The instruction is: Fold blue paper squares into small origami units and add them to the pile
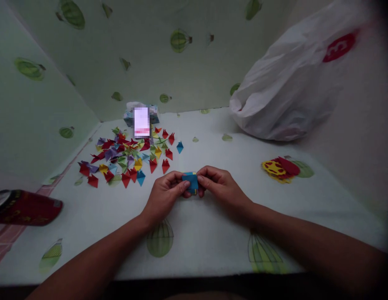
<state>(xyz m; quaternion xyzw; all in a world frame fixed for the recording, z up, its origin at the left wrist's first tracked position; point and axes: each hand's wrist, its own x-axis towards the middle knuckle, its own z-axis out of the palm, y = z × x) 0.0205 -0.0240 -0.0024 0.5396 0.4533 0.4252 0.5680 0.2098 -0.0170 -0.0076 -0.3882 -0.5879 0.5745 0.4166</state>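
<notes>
**Small blue piece pinched between both hands, centre of frame**

At the lower left, a dark red cylindrical drink can lies on its side. Left of centre is a loose spread of multicoloured, pointed folded-paper pieces. Behind them, a lit phone stands in front of a patterned tissue box.

At centre, the left hand pinches the left side of a flat, squarish blue paper piece, thumb on top; yellow shows at its edges. The right hand pinches its right edge between thumb and fingertips. The undersides of both grips are hidden.

Handling, as judged: hold the left pinch firm but light, bring the edges flush with the right fingertips, and press only once the corners agree. Uneven pressure could skew the layers or crease them.

Right of centre lie lacy yellow and plain red flat shapes; at the upper right, a bulging white plastic bag.
</notes>
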